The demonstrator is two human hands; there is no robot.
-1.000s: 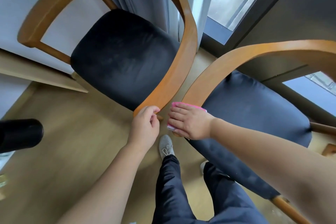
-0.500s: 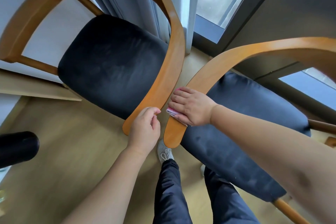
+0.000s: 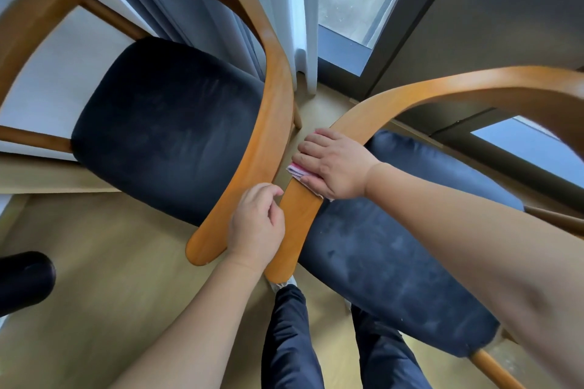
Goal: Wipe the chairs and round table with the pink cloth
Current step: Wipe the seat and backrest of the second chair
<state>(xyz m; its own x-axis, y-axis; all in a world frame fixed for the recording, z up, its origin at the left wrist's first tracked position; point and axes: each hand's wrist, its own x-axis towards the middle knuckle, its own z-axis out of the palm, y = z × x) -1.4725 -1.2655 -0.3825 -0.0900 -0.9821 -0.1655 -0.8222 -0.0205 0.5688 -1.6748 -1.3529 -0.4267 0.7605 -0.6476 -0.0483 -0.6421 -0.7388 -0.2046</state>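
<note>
**A:** Head view first. Where is the pink cloth [image 3: 295, 171]?

**B:** Under the right hand [image 3: 335, 164], pressed flat on the right chair arm [image 3: 298, 230], back from its front end. Only a folded pink edge shows by the fingertips.

**A:** And that hand's grip?

**B:** Apart. The fingers lie straight over the cloth, not curled round it.

**A:** The left hand [image 3: 256, 224]?

**B:** Between both chairs, against the left chair arm [image 3: 252, 148]. Its fingers curl loosely, but I cannot tell whether the grip closes on the wood.

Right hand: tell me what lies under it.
The right hand presses the pink cloth onto the right chair's wooden armrest. Only the cloth's edge shows; the palm covers the rest.
</note>
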